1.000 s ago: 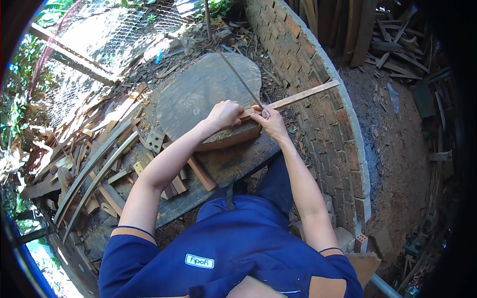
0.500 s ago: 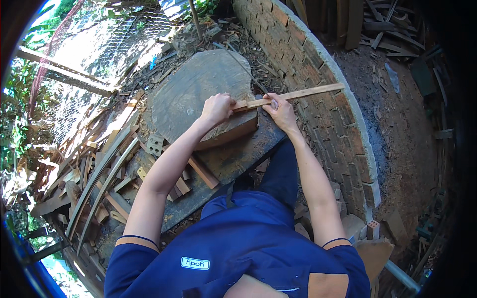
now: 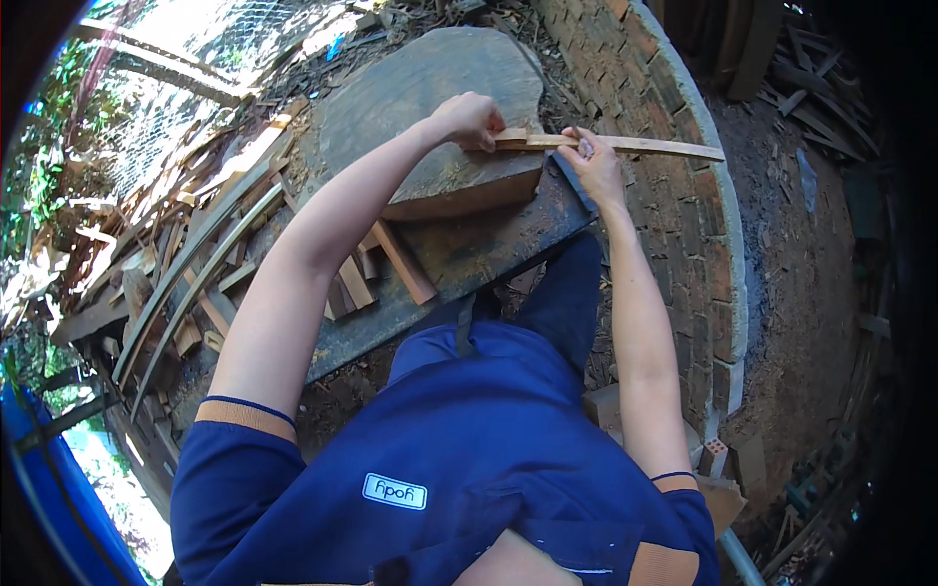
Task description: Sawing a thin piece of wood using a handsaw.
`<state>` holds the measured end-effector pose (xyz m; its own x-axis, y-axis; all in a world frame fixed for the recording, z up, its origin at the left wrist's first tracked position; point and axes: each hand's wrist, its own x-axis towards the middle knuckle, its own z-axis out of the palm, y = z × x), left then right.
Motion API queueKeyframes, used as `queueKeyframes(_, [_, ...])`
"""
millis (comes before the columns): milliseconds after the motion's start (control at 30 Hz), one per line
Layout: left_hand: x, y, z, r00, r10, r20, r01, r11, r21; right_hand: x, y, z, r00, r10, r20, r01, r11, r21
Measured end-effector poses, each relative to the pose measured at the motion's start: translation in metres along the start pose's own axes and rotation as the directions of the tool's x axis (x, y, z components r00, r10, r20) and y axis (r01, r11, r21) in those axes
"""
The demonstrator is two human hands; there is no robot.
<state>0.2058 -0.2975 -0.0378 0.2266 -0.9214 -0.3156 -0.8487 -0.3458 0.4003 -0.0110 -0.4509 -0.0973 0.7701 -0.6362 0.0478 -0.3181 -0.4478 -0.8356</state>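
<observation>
My left hand (image 3: 474, 119) is closed round one end of a narrow, light wooden strip (image 3: 664, 146), above the large wooden chopping block (image 3: 430, 83). To its right, my right hand (image 3: 596, 166) pinches the same strip further along, thumb on the near side. The strip lies nearly level across the view, its free end reaching over the brick wall. A small step shows in the wood between my hands. Something small and dark stands out by my right fingertips; I cannot make out what it is.
The block rests on a dark board (image 3: 469, 239) with a short wooden piece (image 3: 403, 262) before it. Offcuts and long curved strips (image 3: 200, 259) are piled at left. A curved brick wall (image 3: 674, 225) runs along the right, with more scrap wood (image 3: 806, 83) beyond.
The view has shifted. Both hands have carried the strip slightly farther out over the block and turned it from slanting to nearly level. The thin dark rod beside the block no longer shows there.
</observation>
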Motion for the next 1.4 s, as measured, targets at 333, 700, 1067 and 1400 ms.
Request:
queueKeyframes(333, [-0.002, -0.004, 0.000, 0.995, 0.098, 0.018, -0.096, 0.993, -0.067, 0.009, 0.014, -0.007, 0.994, 0.017, 0.112, -0.026, 0.996, 0.084])
queueKeyframes(700, [-0.001, -0.001, 0.003, 0.998, 0.062, -0.018, -0.063, 0.997, -0.047, 0.009, 0.006, -0.008, 0.993, -0.016, 0.116, 0.001, 0.992, 0.126])
queueKeyframes(1067, [-0.018, 0.014, 0.016, 0.986, -0.011, -0.168, 0.011, 1.000, -0.002, 0.007, 0.014, -0.011, 0.996, 0.013, 0.089, -0.012, 1.000, -0.008])
queueKeyframes(1400, [-0.008, 0.042, 0.030, 0.971, 0.010, -0.237, -0.011, 1.000, -0.003, 0.000, -0.004, -0.038, 0.999, 0.015, 0.032, -0.014, 1.000, -0.029])
